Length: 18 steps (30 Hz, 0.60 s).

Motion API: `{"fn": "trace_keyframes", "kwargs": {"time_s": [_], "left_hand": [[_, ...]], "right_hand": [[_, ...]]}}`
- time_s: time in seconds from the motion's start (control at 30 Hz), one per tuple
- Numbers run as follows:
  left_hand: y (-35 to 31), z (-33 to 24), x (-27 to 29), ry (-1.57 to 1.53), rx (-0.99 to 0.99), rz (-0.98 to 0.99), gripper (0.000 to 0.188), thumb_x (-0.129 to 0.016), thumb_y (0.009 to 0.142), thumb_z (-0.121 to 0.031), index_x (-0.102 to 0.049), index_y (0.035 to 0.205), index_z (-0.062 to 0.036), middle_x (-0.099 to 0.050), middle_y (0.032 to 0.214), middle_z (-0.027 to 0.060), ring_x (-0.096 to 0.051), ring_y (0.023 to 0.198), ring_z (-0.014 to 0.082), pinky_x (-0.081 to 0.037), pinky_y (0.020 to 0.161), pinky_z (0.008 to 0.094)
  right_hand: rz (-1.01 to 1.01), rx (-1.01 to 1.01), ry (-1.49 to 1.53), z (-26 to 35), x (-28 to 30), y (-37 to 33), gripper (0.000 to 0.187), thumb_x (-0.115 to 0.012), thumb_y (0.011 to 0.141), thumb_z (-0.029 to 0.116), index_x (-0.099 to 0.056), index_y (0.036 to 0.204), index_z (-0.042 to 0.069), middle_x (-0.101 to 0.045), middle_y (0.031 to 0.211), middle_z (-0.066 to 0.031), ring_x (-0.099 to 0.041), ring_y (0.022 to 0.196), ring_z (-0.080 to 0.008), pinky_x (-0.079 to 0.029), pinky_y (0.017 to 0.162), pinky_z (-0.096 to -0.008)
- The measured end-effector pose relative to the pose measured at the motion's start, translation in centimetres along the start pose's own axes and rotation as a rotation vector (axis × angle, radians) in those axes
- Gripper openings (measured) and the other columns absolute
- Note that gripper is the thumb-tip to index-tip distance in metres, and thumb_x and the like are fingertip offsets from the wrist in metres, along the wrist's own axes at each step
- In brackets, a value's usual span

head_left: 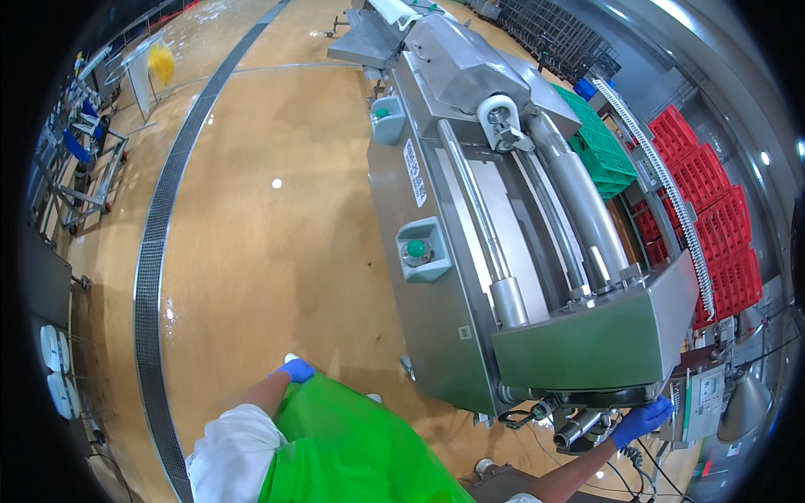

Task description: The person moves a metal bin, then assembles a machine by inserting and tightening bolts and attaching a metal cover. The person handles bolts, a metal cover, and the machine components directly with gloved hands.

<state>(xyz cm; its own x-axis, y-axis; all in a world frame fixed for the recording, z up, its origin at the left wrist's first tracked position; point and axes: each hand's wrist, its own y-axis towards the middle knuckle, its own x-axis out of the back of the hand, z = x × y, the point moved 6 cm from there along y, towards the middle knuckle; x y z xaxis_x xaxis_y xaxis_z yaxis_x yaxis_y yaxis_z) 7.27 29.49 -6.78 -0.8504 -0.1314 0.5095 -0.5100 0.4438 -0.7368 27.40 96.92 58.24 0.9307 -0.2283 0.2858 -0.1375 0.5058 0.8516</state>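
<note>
My left hand [297, 369], in a blue glove, is beside the upper edge of a bright green apron [352, 444]. Its fingers are too small and partly hidden to make out. Reaching to the near end of a large stainless steel machine [444, 335], my right hand [644, 422], also blue-gloved, is closed beside a metal nozzle [579, 427]. What it grips is hidden. The machine carries two long polished rods [474, 201], a thick cylinder [591, 210] and a white roller-like part [498, 113]. Green buttons [417, 248] sit in recessed housings on its left side.
Red crates [721, 218] are stacked on the right, with green crates [595, 147] behind the machine. A control box [704, 398] and cables [641, 461] are near my right hand. A grated floor drain [151, 293] runs along the left; carts [88, 172] stand beyond it.
</note>
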Motion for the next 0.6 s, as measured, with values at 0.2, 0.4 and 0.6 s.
{"fn": "trace_keyframes", "kwargs": {"time_s": [0.2, 0.4, 0.6], "left_hand": [[-2.0, 3.7, 4.5, -0.147, 0.081, -0.009, 0.052, -0.041, 0.09, -0.041, -0.067, 0.115, -0.003, -0.061, 0.125, 0.0218, -0.057, 0.118, 0.0374, -0.043, 0.102, 0.0445], [-1.1, 10.9, 10.4, -0.184, 0.094, -0.097, 0.049, -0.041, 0.091, -0.038, -0.068, 0.112, -0.0026, -0.061, 0.123, 0.0228, -0.056, 0.116, 0.0401, -0.043, 0.102, 0.0462], [-3.7, 15.7, 17.8, -0.397, 0.166, -0.231, 0.048, -0.044, 0.091, -0.038, -0.068, 0.108, -0.0003, -0.064, 0.116, 0.0229, -0.06, 0.11, 0.0389, -0.046, 0.098, 0.0452]], "right_hand": [[0.118, -0.178, -0.244, 1.7, 1.3, 0.3, 0.038, -0.046, 0.102, 0.027, -0.057, 0.116, -0.006, -0.059, 0.115, -0.0189, -0.056, 0.102, -0.0297, -0.043, 0.094, -0.0399], [-0.33, -0.041, 0.224, 26.7, 0.0, -5.1, 0.03, -0.05, 0.1, 0.016, -0.06, 0.114, -0.008, -0.065, 0.106, -0.0186, -0.062, 0.096, -0.025, -0.048, 0.092, -0.0379], [0.122, 0.404, 0.794, 40.1, -11.6, -10.9, 0.024, -0.044, 0.099, 0.011, -0.057, 0.106, -0.007, -0.063, 0.088, -0.0174, -0.058, 0.078, -0.0231, -0.051, 0.075, -0.0386]]}}
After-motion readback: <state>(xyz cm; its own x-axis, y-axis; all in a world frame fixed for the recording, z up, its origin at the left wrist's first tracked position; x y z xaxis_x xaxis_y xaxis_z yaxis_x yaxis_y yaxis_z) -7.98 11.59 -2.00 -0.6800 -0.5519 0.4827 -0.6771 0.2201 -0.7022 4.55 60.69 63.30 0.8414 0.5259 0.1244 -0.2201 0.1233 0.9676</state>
